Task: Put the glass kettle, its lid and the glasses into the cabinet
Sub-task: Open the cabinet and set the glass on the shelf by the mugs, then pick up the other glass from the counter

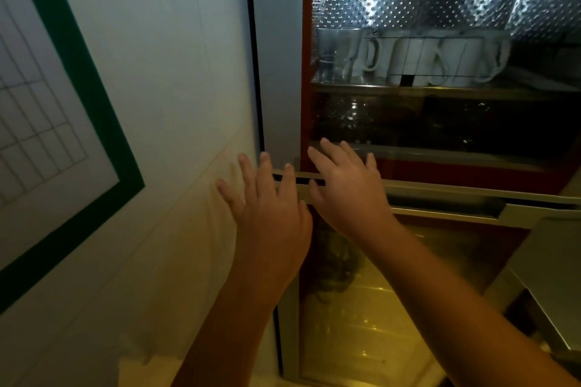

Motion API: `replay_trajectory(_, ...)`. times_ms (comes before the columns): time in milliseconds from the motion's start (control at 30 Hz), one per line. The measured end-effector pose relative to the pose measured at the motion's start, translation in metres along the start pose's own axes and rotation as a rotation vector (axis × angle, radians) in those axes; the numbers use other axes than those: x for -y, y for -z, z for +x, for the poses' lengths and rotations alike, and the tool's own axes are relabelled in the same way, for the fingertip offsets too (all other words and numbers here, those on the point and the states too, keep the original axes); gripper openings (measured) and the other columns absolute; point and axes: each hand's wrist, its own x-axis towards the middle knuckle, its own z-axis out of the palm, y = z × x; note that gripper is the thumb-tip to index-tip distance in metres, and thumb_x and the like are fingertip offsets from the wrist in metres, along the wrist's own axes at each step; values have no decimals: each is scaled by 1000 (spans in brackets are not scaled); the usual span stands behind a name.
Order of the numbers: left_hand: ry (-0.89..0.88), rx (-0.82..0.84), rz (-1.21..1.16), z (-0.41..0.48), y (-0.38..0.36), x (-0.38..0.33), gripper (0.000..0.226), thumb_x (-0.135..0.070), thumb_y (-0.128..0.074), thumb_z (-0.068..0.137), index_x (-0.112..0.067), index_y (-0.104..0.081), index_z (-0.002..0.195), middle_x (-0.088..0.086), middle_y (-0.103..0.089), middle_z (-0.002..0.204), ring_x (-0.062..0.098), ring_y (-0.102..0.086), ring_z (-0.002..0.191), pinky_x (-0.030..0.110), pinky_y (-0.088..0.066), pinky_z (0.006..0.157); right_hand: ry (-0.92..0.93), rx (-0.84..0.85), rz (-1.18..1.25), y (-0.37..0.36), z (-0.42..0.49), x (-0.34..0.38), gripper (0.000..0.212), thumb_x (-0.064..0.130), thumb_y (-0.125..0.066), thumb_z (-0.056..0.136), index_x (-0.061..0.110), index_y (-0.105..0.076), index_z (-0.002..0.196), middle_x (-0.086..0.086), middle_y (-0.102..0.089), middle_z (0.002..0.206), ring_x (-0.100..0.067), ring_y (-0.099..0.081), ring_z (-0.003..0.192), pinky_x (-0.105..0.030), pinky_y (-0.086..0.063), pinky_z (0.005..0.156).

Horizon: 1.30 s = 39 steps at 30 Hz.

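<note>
Here left hand (271, 214), right hand (349, 195) splayed against cabinet (278, 56).

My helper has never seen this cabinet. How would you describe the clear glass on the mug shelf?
Find the red-framed cabinet, then its shelf with a row of white mugs. The glass stands at the row's left end, beside the red frame; it alone is transparent, the others opaque white.

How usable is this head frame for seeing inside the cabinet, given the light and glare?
Head view: dim overall; glare spots on the perforated metal panel; white mugs look hazy behind the glass door; the lower compartment glows yellow; wide-angle distortion slants the green frame; left hand and right hand are fairly sharp.
</note>
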Motion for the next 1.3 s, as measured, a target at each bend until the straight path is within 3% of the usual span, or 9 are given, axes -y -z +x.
replay_trajectory(100,-97,56,20,-14,3,-19,51,-33,-39,79,-6,-64,115,23,-59,122,46,-51,116,66,-21,87,-37,-3,19,6,-30,-13,54,35,-41,96,28,-21,146,2,-14,156,-21,-9,143,-49,-7,114)
replay_trajectory(167,-126,75,-40,-25,6,-36,52,-36,-39,83,-7,-59,122,22,-53,130,44,-46,123,63,-22,94,-54,-9,15,11,-53,-24,52,35,-42,96,28,-24,145,2,-15,156,-21,-10,143,-48,-10,114)
replay_trajectory(300,-192,267,-89,-47,13,-71,55,-36,-26,99,-19,-9,149,9,1,157,30,8,143,50,4,111,-106,-24,-23,23,-100,-51,51,34,-43,95,26,-29,143,0,-21,154,-22,-16,142,-50,-15,114)
replay_trajectory(367,-222,352,-120,-57,18,-90,57,-38,-23,99,-22,0,148,3,11,157,25,18,141,44,13,109,-153,-22,-33,30,-123,-63,53,35,-46,94,25,-30,143,-2,-23,154,-24,-18,142,-51,-18,114)
replay_trajectory(733,-470,442,-300,-131,34,-191,57,-32,-27,100,-26,4,148,-3,11,157,20,19,142,39,17,104,-455,29,-136,75,-257,-136,61,43,-41,95,29,-14,147,2,-12,156,-21,-10,143,-47,-14,114)
replay_trajectory(833,-529,495,-306,-148,40,-223,57,-32,-26,100,-26,5,148,-4,12,156,20,19,142,43,12,110,-513,-31,-157,80,-291,-152,59,37,-56,88,22,-37,141,-5,-35,148,-29,-31,137,-54,-28,106)
replay_trajectory(933,-587,509,-349,-166,46,-252,57,-32,-26,100,-26,5,148,-4,12,156,20,18,142,43,12,110,-556,-165,-228,82,-324,-169,54,28,-77,71,13,-61,120,-12,-61,124,-36,-58,113,-60,-44,85)
replay_trajectory(1100,-691,513,-441,-198,46,-298,57,-34,-30,99,-26,-2,149,-2,6,157,23,15,143,40,17,99,-608,-263,-287,91,-375,-192,49,24,-77,70,12,-64,116,-12,-63,120,-36,-59,111,-61,-46,82)
replay_trajectory(1300,-792,548,-478,-215,35,-342,58,-33,-33,98,-24,-7,149,-1,1,157,22,12,143,42,13,107,-717,-273,-272,84,-413,-229,52,24,-80,68,13,-64,117,-11,-63,121,-34,-59,111,-59,-45,84)
